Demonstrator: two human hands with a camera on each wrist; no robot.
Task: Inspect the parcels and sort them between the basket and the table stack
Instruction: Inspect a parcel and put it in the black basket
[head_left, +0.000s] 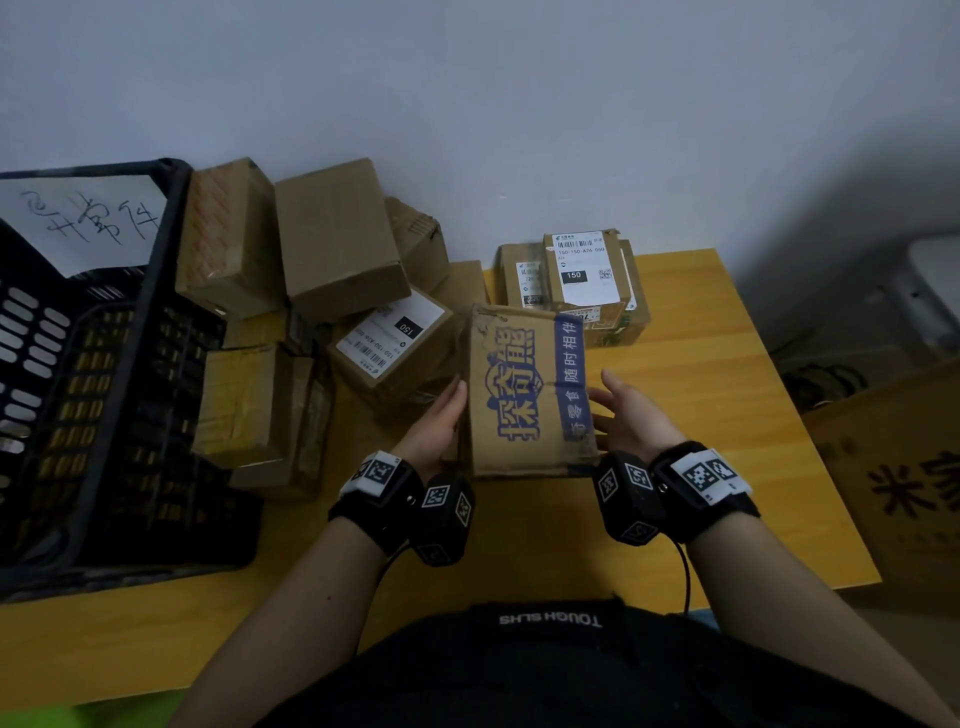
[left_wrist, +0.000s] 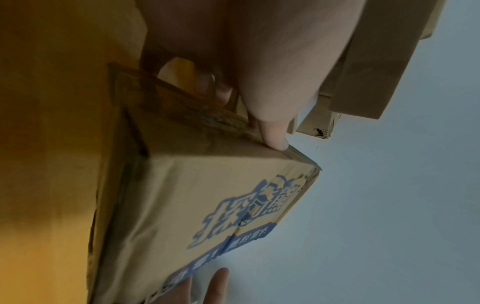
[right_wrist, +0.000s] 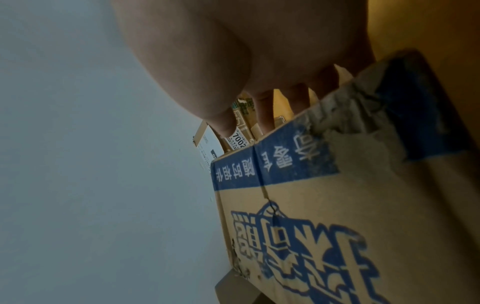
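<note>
A brown parcel with blue printed characters (head_left: 524, 395) (left_wrist: 194, 195) (right_wrist: 337, 205) sits between my two hands over the yellow table (head_left: 701, 405). My left hand (head_left: 441, 415) grips its left side, with the thumb (left_wrist: 272, 133) on the top edge and the fingers along the side below. On the parcel's right side my right hand (head_left: 628, 415) (right_wrist: 221, 72) lies with straight, spread fingers and the thumb held free. The parcel's corner by that hand is torn. The black slotted basket (head_left: 174, 208) stands at the far left. A short stack of labelled parcels (head_left: 587, 275) stands behind the held one.
A loose pile of brown parcels (head_left: 337, 244) lies between the basket and my hands, one showing a white label (head_left: 395, 338). A handwritten paper note (head_left: 88, 218) hangs in the basket. A large carton (head_left: 909, 478) stands off the table's right edge. The wall is close behind.
</note>
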